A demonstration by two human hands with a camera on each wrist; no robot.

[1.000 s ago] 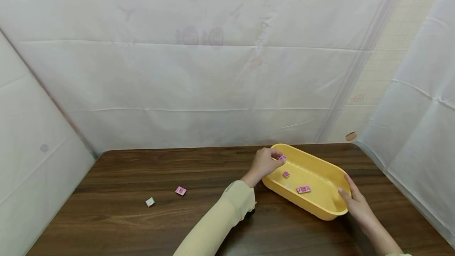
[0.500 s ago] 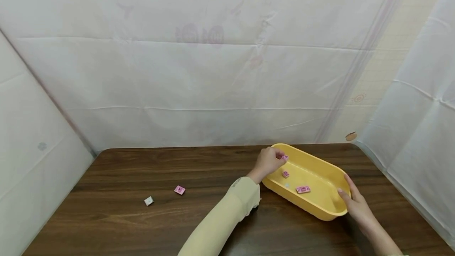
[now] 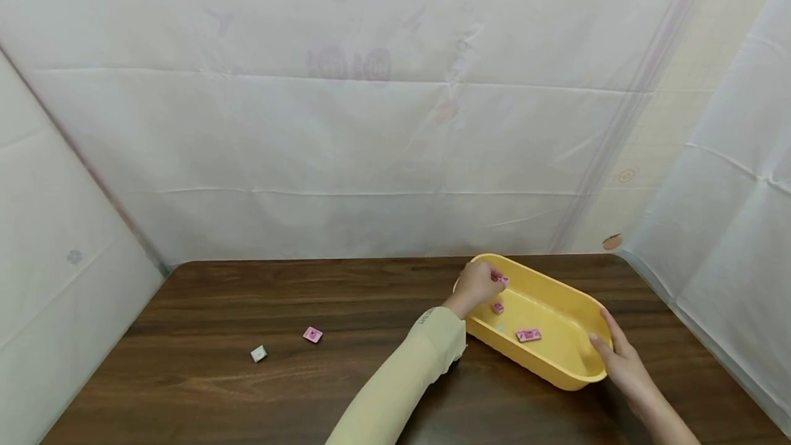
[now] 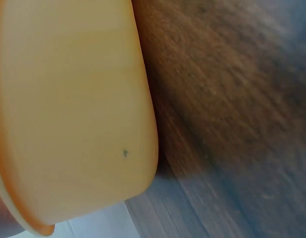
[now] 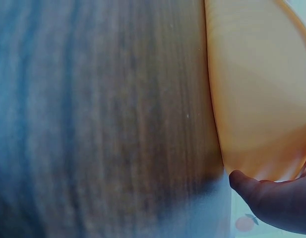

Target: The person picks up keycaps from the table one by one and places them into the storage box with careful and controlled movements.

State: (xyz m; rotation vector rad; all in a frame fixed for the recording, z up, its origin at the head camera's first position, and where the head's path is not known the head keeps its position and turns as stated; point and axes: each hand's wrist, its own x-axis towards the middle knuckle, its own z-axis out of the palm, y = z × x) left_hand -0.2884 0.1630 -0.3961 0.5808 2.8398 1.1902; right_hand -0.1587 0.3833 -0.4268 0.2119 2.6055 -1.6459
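Note:
My left hand [image 3: 477,285] reaches over the left end of a yellow tray [image 3: 525,359], pinching a small pink tile [image 3: 504,280] that its fingers partly cover. With the thumb inside and the fingers outside, my right hand [image 3: 625,362] grips the tray's right end. A small pink tile [image 3: 498,307], a longer pink tile [image 3: 528,335] and a small pale piece [image 3: 500,327] lie in the tray. In the left wrist view the tray's outer wall [image 4: 78,114] hides most of the hand. One digit of the right hand [image 5: 276,201] shows against the tray in the right wrist view.
A pink tile [image 3: 312,334] and a white tile [image 3: 259,354] lie apart on the brown wooden table [image 3: 204,314], left of the tray. White patterned sheets [image 3: 346,136] hang along the table's back and both sides.
My left hand has moved slightly right, further over the tray, with the pink tile still pinched. The right hand and the tray stay nearly in place.

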